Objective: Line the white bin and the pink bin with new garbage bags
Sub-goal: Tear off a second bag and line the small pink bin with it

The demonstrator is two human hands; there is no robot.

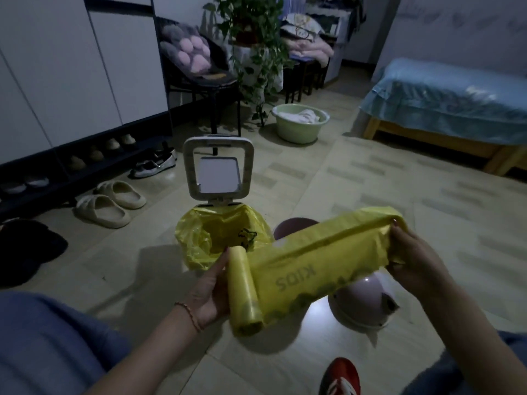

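Now our left hand (209, 292) grips the roll (244, 295) while our right hand (410, 252) pinches the unrolled bag (328, 252); next, we likely tear it free for the pink bin (293, 227).

Dim room, pale tiled floor (328, 178) catching a faint glare low in the frame. White cabinet doors (85, 67) running along the left wall, dark shoe shelf (71, 163) beneath — pairs of shoes sitting in it, beige slippers (111, 203) lying just in front. Dark chair (205, 81) holding a paw-shaped cushion (188, 52), leafy plant (253, 47) trailing beside it. Green basin (299, 124) resting on the floor near the plant. Wooden bed (445, 109) under a blue cover standing at right.
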